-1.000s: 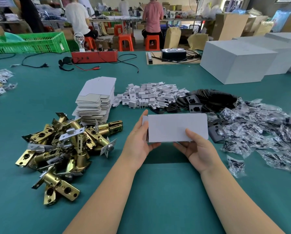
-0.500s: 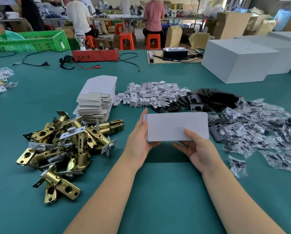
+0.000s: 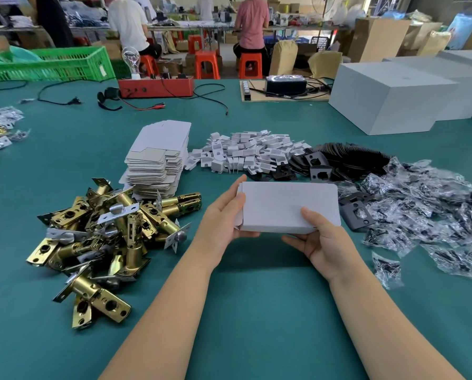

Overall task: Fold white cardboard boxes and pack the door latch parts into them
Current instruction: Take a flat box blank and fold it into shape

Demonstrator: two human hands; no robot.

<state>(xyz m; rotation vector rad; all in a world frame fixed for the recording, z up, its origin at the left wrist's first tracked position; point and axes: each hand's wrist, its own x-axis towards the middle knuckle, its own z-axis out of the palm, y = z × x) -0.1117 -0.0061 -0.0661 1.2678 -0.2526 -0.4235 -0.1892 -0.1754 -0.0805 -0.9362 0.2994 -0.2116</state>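
A small white cardboard box (image 3: 284, 204) is held just above the green table, broad face toward me. My left hand (image 3: 223, 215) grips its left end, where a side flap shows. My right hand (image 3: 322, 239) holds its lower right edge, thumb on the front face. A pile of brass door latches (image 3: 106, 237) lies to the left. Behind it stands a stack of flat white box blanks (image 3: 158, 157). Small white folded inserts (image 3: 245, 152) are heaped behind the box. Black strike plates (image 3: 339, 160) and bagged screws (image 3: 432, 215) spread to the right.
Large white cartons (image 3: 393, 100) stand at the back right. A red tester box (image 3: 155, 86) with a bulb and cables, and a black device (image 3: 286, 83) on a board, sit at the back. A green crate (image 3: 48, 64) is far left. People sit on orange stools beyond the table.
The box has tipped slightly, showing a thin lower side and the left end flap. Both hands keep their grip in nearly the same place.
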